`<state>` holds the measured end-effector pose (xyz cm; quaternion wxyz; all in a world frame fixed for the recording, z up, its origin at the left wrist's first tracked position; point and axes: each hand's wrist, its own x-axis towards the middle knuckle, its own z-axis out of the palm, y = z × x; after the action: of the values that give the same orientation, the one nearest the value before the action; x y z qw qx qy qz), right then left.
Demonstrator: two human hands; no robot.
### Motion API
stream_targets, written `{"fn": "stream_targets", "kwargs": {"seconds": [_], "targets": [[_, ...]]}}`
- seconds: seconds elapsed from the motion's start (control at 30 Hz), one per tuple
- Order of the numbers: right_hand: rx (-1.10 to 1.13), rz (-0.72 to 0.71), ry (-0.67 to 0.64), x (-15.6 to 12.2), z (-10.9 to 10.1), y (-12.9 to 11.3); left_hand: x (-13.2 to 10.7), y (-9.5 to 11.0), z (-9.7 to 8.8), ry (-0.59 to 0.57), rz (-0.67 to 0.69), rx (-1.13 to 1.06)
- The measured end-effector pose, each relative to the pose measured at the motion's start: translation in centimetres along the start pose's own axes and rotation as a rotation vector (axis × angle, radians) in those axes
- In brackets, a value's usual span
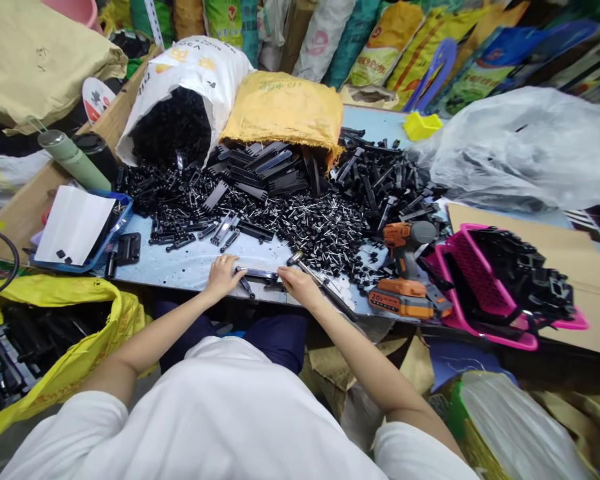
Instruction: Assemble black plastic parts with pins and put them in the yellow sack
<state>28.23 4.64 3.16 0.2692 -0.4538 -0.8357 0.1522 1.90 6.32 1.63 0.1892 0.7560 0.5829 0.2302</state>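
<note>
My left hand rests on the table's near edge, fingers curled onto the left end of a long black plastic strip. My right hand pinches the strip's right end. A hammer with a metal head lies just right of that hand, its handle running toward me. Beyond the hands spreads a heap of small black pins and plastic parts on the pale blue table.
An orange cordless drill stands at the right, next to a pink basket of black parts. A white sack and a yellow sack spill parts at the back. A blue tray with paper sits left.
</note>
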Motion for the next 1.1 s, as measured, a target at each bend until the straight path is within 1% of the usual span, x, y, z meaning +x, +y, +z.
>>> {"fn": "stream_targets", "kwargs": {"seconds": [0.03, 0.07, 0.13, 0.17, 0.23, 0.3, 0.4, 0.57, 0.67, 0.77, 0.8, 0.87, 0.93, 0.97, 1.0, 1.1], "targets": [[-0.020, -0.014, -0.006, -0.1, 0.0, 0.1, -0.1, 0.7, 0.2, -0.009, 0.139, 0.052], [-0.021, -0.027, -0.020, -0.2, 0.1, 0.2, -0.2, 1.4, 0.4, -0.044, 0.274, 0.095], [0.021, -0.043, -0.051, -0.5, 0.4, 0.8, 0.0, 2.7, 1.1, -0.148, 0.487, 0.163], [0.050, -0.044, -0.056, -0.7, 0.6, 1.1, 0.2, 3.3, 1.4, -0.198, 0.553, 0.194], [0.089, -0.037, -0.047, -1.3, 1.2, 2.0, 0.7, 4.1, 1.9, -0.273, 0.600, 0.249], [0.083, -0.032, -0.042, -2.0, 1.7, 2.9, 1.2, 4.6, 2.3, -0.326, 0.592, 0.277], [0.010, -0.074, -0.089, -2.7, 2.1, 4.2, 1.9, 4.7, 2.8, -0.363, 0.581, 0.272], [-0.119, -0.292, -0.221, -1.7, 1.3, 5.8, 2.4, 4.5, 3.5, -0.347, 0.577, 0.255], [-0.189, -0.354, -0.279, -1.1, 0.7, 5.9, 2.2, 4.4, 3.6, -0.322, 0.564, 0.233], [-0.279, -0.316, -0.321, -1.4, 0.4, 5.2, 1.8, 4.3, 3.3, -0.321, 0.602, 0.261], [-0.318, -0.269, -0.316, -1.6, 0.5, 4.8, 1.6, 4.2, 3.2, -0.315, 0.614, 0.282], [-0.406, -0.128, -0.281, -2.2, 0.6, 3.9, 1.4, 3.8, 2.9, -0.289, 0.606, 0.311], [-0.473, 0.001, -0.259, -2.6, 0.7, 2.9, 1.4, 3.4, 2.6, -0.272, 0.554, 0.294], [-0.480, 0.027, -0.267, -2.7, 0.6, 2.5, 1.5, 3.2, 2.4, -0.274, 0.513, 0.270], [-0.466, 0.023, -0.285, -2.6, 0.4, 2.0, 1.7, 3.0, 2.2, -0.277, 0.466, 0.243], [-0.359, -0.075, -0.337, -1.5, -0.9, 0.9, 2.4, 2.9, 1.2, -0.252, 0.330, 0.178]]}}
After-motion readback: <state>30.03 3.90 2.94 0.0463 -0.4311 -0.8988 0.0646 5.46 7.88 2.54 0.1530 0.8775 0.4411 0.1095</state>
